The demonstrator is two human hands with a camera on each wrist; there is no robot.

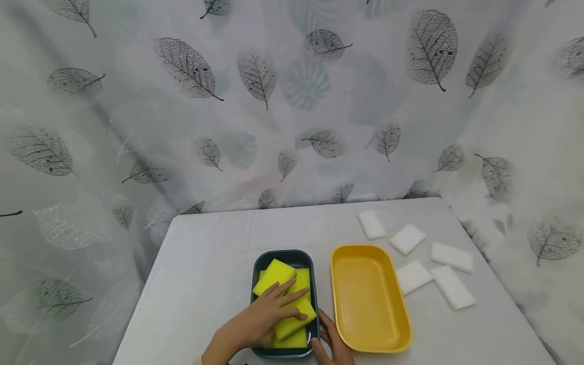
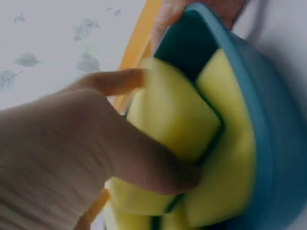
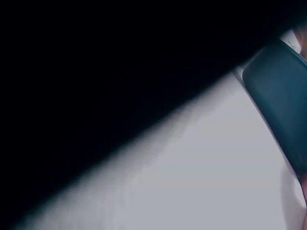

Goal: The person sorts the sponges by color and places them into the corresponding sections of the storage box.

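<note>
In the head view, a dark teal tray (image 1: 312, 284) holds several yellow sponges, some lying across others. My left hand (image 1: 266, 312) is over it, fingers spread and mostly straight, touching the topmost sponge (image 1: 296, 324). The left wrist view shows the thumb over that sponge (image 2: 177, 110) and a finger at its opposite edge; part of it is blurred. At the near right corner of the tray, my right hand (image 1: 336, 344) holds the outer wall, thumb on one side and fingers on the other. The right wrist view is mostly dark, with part of the tray wall (image 3: 278, 105) showing.
Just right of the teal tray stands a yellow tray (image 1: 365, 299) with nothing in it. Several white sponge blocks (image 1: 412, 276) lie scattered beyond and beside it on the white table (image 1: 205, 263). Leaf-patterned curtains (image 1: 274, 126) hang around the table.
</note>
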